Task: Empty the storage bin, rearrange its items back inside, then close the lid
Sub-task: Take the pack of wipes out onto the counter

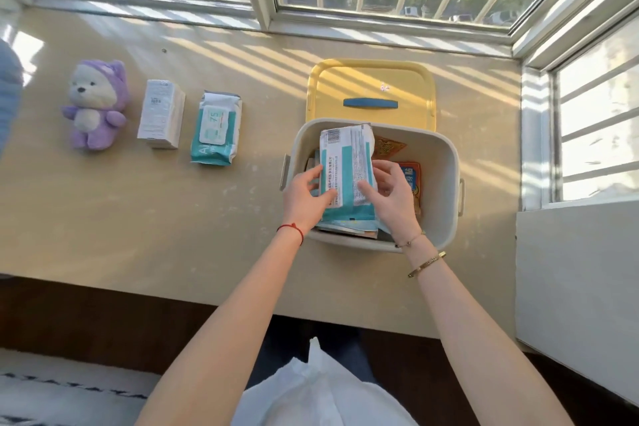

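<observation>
1. A teal-and-white wipes pack (347, 166) is held over the open storage bin (446, 162) on the table (138, 235).
2. It is clasped from both sides — left hand (306, 195), right hand (394, 195), fingers closed on it.
3. The yellow lid (371, 86) lies behind the bin; another wipes pack (216, 128), a white box (160, 113) and a plush toy (95, 104) lie well to the left.

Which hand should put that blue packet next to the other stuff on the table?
Probably the left hand. It already grips the teal packet with the right hand, and it is on the side where the wipes pack, white box and purple plush lie in a row.
</observation>
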